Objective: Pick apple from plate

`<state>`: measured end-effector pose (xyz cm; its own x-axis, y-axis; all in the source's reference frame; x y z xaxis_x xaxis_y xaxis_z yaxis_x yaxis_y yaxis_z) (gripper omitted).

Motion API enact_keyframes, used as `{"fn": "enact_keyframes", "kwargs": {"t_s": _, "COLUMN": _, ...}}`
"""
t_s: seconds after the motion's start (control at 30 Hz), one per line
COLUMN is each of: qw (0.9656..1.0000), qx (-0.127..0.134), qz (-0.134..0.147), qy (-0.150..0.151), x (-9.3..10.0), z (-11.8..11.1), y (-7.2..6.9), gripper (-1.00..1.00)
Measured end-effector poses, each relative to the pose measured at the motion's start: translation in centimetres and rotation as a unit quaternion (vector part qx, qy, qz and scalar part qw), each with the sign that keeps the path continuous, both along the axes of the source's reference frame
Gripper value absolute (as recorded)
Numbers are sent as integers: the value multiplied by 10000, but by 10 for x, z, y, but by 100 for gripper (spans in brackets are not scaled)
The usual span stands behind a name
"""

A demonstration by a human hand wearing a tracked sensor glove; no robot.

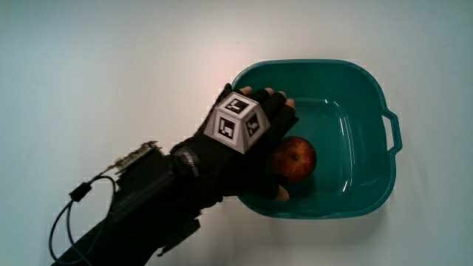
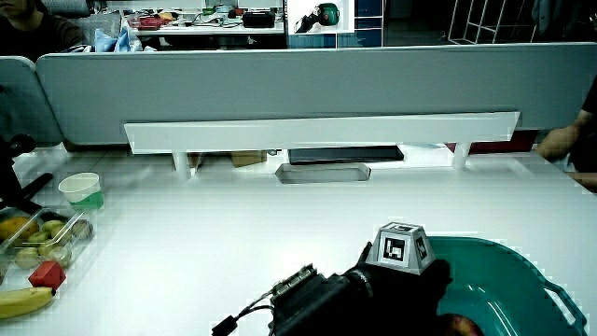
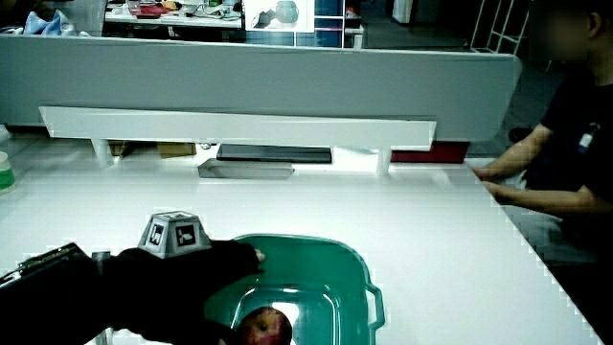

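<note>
Apple [image 1: 295, 157] inside teal basin [image 1: 369, 89], on its floor near the wall closest to the person. Hand [image 1: 247, 140] reaching over the basin's rim, fingers [image 1: 279, 191] curled around the apple, touching it. Basin resting on white worktop [image 1: 111, 66]. Apple partly visible under the hand in a side view [image 3: 268, 326].

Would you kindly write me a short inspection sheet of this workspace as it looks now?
Surface: white table, bare around the basin.
Job's things: red apple lying in a teal basin, not a plate.
Clutter: in a side view, a paper cup, a banana and a clear tray of fruit at the table's edge.
Grippers: hand over the basin, fingers curled around the apple.
Cables: black wire looping from the forearm.
Surroundings: low grey partition.
</note>
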<state>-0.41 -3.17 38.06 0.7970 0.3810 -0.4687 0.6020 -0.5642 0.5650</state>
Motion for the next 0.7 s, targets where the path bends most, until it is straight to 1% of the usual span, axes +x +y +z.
{"fn": "enact_keyframes", "kwargs": {"t_s": 0.03, "qw": 9999, "qx": 75, "qz": -113, "qy": -13, "x": 3, "z": 9, "y": 1, "gripper": 0}}
{"fn": "enact_keyframes", "kwargs": {"t_s": 0.07, "qw": 9999, "qx": -23, "qz": 17, "qy": -119, "x": 5, "z": 0, "y": 2, "gripper": 0}}
{"fn": "enact_keyframes", "kwargs": {"t_s": 0.1, "qw": 9999, "qx": 49, "qz": 103, "qy": -118, "x": 8, "z": -3, "y": 3, "gripper": 0}}
{"fn": "enact_keyframes", "kwargs": {"t_s": 0.13, "qw": 9998, "qx": -15, "qz": 108, "qy": -151, "x": 10, "z": 0, "y": 4, "gripper": 0}}
{"fn": "enact_keyframes", "kwargs": {"t_s": 0.2, "qw": 9996, "qx": -35, "qz": 159, "qy": -229, "x": 14, "z": -6, "y": 6, "gripper": 0}}
{"fn": "enact_keyframes", "kwargs": {"t_s": 0.23, "qw": 9997, "qx": -69, "qz": 138, "qy": -183, "x": 16, "z": -1, "y": 7, "gripper": 0}}
{"fn": "enact_keyframes", "kwargs": {"t_s": 0.27, "qw": 9996, "qx": -27, "qz": 197, "qy": -206, "x": 18, "z": 0, "y": 8, "gripper": 0}}
{"fn": "enact_keyframes", "kwargs": {"t_s": 0.3, "qw": 9996, "qx": 10, "qz": 200, "qy": -222, "x": 19, "z": -3, "y": 8, "gripper": 0}}
{"fn": "enact_keyframes", "kwargs": {"t_s": 0.33, "qw": 9995, "qx": -74, "qz": 176, "qy": -246, "x": 20, "z": -2, "y": 9, "gripper": 0}}
{"fn": "enact_keyframes", "kwargs": {"t_s": 0.37, "qw": 9993, "qx": -83, "qz": 199, "qy": -297, "x": 22, "z": -2, "y": 10, "gripper": 0}}
{"fn": "enact_keyframes", "kwargs": {"t_s": 0.4, "qw": 9992, "qx": -124, "qz": 235, "qy": -287, "x": 23, "z": 1, "y": 10, "gripper": 0}}
{"fn": "enact_keyframes", "kwargs": {"t_s": 0.43, "qw": 9993, "qx": -70, "qz": 227, "qy": -291, "x": 25, "z": 4, "y": 10, "gripper": 0}}
{"fn": "enact_keyframes", "kwargs": {"t_s": 0.5, "qw": 9991, "qx": -47, "qz": 233, "qy": -349, "x": 27, "z": 2, "y": 11, "gripper": 0}}
{"fn": "enact_keyframes", "kwargs": {"t_s": 0.67, "qw": 9988, "qx": -87, "qz": 211, "qy": -438, "x": 29, "z": 5, "y": 10, "gripper": 0}}
{"fn": "enact_keyframes", "kwargs": {"t_s": 0.7, "qw": 9988, "qx": -29, "qz": 222, "qy": -430, "x": 30, "z": 6, "y": 10, "gripper": 0}}
